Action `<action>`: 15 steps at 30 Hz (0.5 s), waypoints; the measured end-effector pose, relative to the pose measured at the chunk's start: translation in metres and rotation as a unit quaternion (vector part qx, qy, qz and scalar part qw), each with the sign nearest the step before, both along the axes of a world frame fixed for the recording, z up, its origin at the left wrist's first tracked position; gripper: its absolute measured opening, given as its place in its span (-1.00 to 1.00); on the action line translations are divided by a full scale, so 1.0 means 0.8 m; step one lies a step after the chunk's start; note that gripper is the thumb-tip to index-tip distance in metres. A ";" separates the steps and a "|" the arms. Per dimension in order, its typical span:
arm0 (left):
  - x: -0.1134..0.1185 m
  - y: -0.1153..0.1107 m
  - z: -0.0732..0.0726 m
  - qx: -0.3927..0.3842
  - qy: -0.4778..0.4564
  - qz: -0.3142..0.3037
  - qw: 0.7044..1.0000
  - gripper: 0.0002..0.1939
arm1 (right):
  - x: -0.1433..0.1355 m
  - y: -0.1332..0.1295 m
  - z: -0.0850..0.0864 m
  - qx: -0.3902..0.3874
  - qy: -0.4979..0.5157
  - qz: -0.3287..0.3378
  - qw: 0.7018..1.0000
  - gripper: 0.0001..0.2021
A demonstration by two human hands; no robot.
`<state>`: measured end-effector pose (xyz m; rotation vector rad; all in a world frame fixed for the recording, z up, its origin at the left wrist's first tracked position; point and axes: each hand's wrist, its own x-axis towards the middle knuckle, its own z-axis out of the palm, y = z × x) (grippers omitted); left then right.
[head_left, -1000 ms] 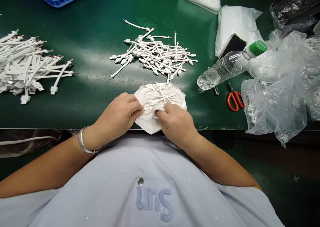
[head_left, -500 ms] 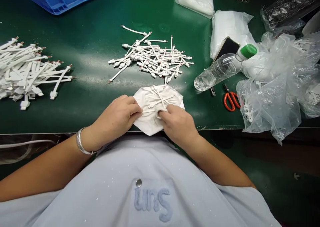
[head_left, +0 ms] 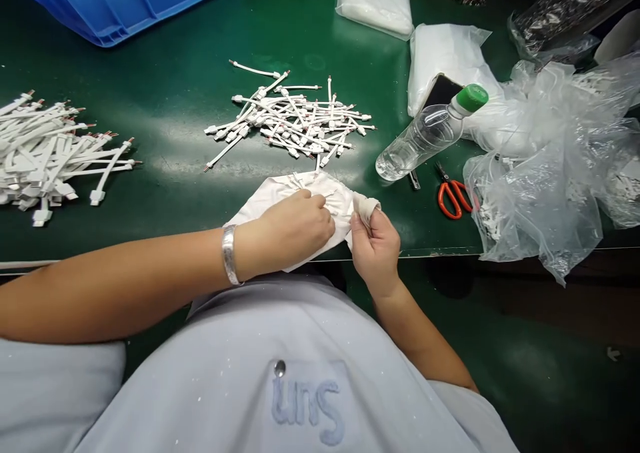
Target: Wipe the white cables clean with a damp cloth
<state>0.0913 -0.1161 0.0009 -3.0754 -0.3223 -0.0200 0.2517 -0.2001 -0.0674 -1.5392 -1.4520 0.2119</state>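
Green work surface (head_left: 175, 106) at the near edge of a bench, seen from above. Compared with half a second earlier, the left hand (head_left: 287, 233) has crossed rightward over the white cloth (head_left: 260, 203), its forearm now lying across the bench edge, and the right hand (head_left: 375, 246) has lifted off the cloth's middle to its 3 o'clock corner. Left hand: fingers curled and pressed down on the cloth, though what they grip underneath cannot be told. Right hand: thumb and fingers pinching the raised, bunched corner of the cloth. Cloth: crumpled, off-white, lying flat at the bench edge directly before the person, with a few short white cables (head_left: 320, 183) on its far part. At 12 o'clock from the cloth, a loose pile of cables (head_left: 290, 116); at 9 o'clock, well apart, a larger pile (head_left: 45, 153). At 2 o'clock, a plastic bottle (head_left: 425, 133) on its side, with orange scissors (head_left: 453, 196) beside it
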 end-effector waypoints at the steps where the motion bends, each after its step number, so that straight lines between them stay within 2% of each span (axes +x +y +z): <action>1: 0.005 0.001 -0.003 0.012 0.000 -0.006 1.000 -0.87 | 0.000 0.000 0.000 0.004 0.001 0.001 1.000 -0.68; 4: 0.009 0.003 -0.007 0.035 -0.010 -0.013 0.999 -0.89 | 0.000 -0.002 0.000 0.014 -0.006 -0.004 1.000 -0.68; 8: 0.005 0.003 -0.003 0.067 -0.003 -0.027 0.997 -0.85 | -0.002 -0.003 0.000 0.023 -0.032 -0.003 0.999 -0.69; 12: -0.001 0.003 0.002 0.088 -0.024 0.000 0.996 -0.76 | -0.002 -0.002 0.000 0.023 -0.049 -0.006 0.999 -0.69; 15: -0.006 0.008 0.005 0.075 -0.047 0.024 0.996 -0.75 | -0.002 -0.001 0.000 0.023 -0.042 -0.005 0.999 -0.70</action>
